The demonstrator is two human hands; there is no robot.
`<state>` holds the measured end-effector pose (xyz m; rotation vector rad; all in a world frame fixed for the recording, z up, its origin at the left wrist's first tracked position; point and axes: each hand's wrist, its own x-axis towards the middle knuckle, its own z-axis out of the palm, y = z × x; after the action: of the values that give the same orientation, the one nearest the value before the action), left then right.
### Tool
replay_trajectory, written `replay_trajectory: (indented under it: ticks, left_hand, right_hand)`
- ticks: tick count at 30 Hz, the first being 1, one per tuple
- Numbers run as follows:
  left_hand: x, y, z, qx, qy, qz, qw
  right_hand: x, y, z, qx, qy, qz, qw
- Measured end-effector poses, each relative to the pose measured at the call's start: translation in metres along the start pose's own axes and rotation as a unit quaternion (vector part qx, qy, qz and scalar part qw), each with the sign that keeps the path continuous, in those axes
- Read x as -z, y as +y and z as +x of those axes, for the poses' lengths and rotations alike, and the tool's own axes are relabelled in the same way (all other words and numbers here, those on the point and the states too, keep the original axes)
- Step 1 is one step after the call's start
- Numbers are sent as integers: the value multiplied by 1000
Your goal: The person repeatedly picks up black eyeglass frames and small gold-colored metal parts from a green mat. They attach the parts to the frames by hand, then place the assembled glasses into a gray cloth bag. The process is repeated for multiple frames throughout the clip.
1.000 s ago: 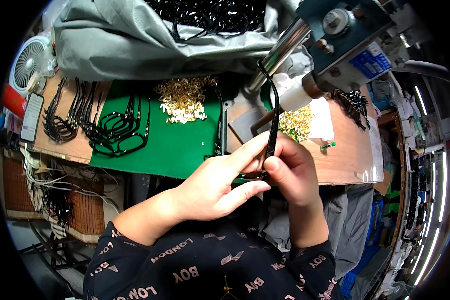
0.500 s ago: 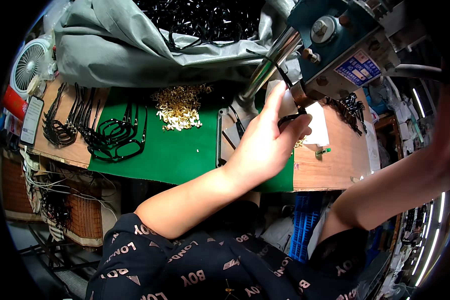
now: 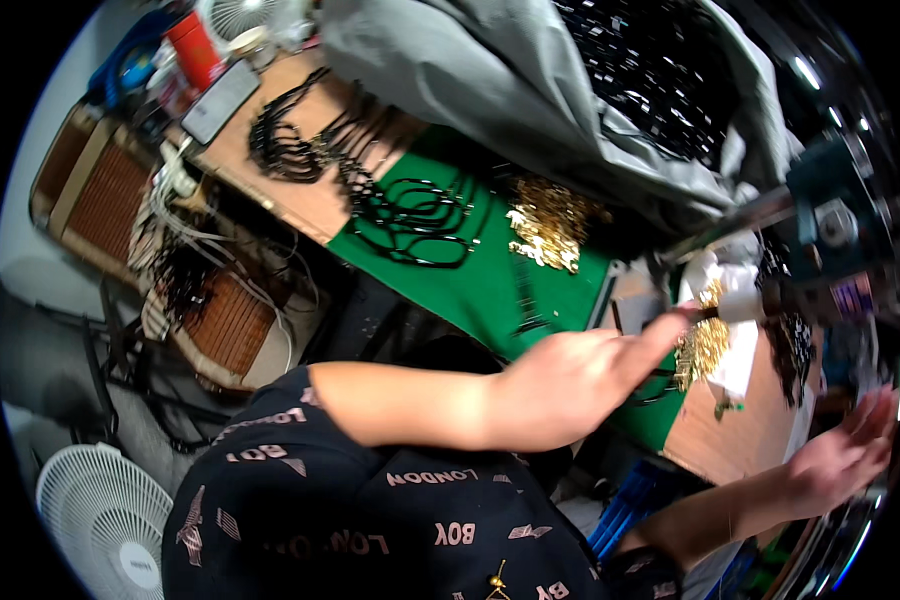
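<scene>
My left hand (image 3: 585, 385) is beside the press tool, its index finger stretched toward the white cylindrical tip (image 3: 740, 306). The other fingers are curled round a black eyeglass frame (image 3: 658, 392), mostly hidden by the hand; a dark rim shows below the fingers. Motion smears its edges. Further right, my right hand (image 3: 838, 462) is raised near the side of the press, fingers apart, with nothing seen in it. A pile of small gold metal parts (image 3: 702, 350) lies under the tip, by a white sheet (image 3: 738, 362).
More gold parts (image 3: 550, 222) lie on the green mat (image 3: 450, 300). Black eyeglass frames (image 3: 420, 222) sit at its left end, near a phone (image 3: 220, 103). Behind, a grey cloth (image 3: 470, 70) surrounds many black pieces. The teal press (image 3: 832, 215) stands at right; a chair and fan are left.
The view has swung left, so the bench appears further right and tilted. My left hand has drawn back from under the press head. My right hand has come down into sight.
</scene>
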<state>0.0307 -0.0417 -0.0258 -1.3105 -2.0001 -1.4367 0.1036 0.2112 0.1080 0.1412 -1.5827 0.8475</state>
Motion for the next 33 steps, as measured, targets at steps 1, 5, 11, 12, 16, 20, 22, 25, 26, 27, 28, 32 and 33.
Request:
replay_trajectory:
  ticks: [1, 5, 11, 12, 16, 20, 22, 25, 26, 27, 28, 32, 33]
  left_hand:
    - [25, 6, -13, 78, -31, 13, 996]
    - [92, 14, -43, 331, -120, 5, 936]
    - [132, -28, -25, 412, -194, -63, 888]
    - [137, -46, -30, 327, -173, 1, 929]
    - [139, -101, -37, 148, -83, 429, 887]
    - [149, -119, -42, 218, -178, 406, 869]
    - [163, -84, -39, 209, -177, 364, 890]
    - [204, -41, -29, 124, -2, 351, 928]
    - [215, -49, -20, 74, 64, 406, 908]
    - [227, -60, -9, 67, 120, 438, 888]
    - [244, -84, -2, 55, 148, 440, 884]
    - [323, -215, -36, 17, 101, 453, 885]
    - [330, -233, -48, 106, 50, 378, 918]
  right_hand:
    - [14, 17, -16, -61, -23, 43, 997]
    - [15, 36, -80, -276, -48, -1, 960]
    - [5, 29, -94, -276, -75, -2, 958]
    - [8, 27, -93, -271, -83, -7, 959]
    - [18, 28, -97, -273, -82, -14, 958]
    - [16, 34, -106, -287, -98, -23, 953]
    - [13, 33, -111, -273, -99, -38, 956]
    - [22, 43, -111, -300, -123, -28, 945]
    - [18, 41, -112, -308, -107, -18, 945]
    - [19, 41, -114, -308, -114, -24, 944]
    - [18, 43, -116, -308, -122, -24, 943]
    - [-9, 34, -117, -300, -111, 29, 947]
    - [-11, 32, -118, -294, -115, 27, 949]
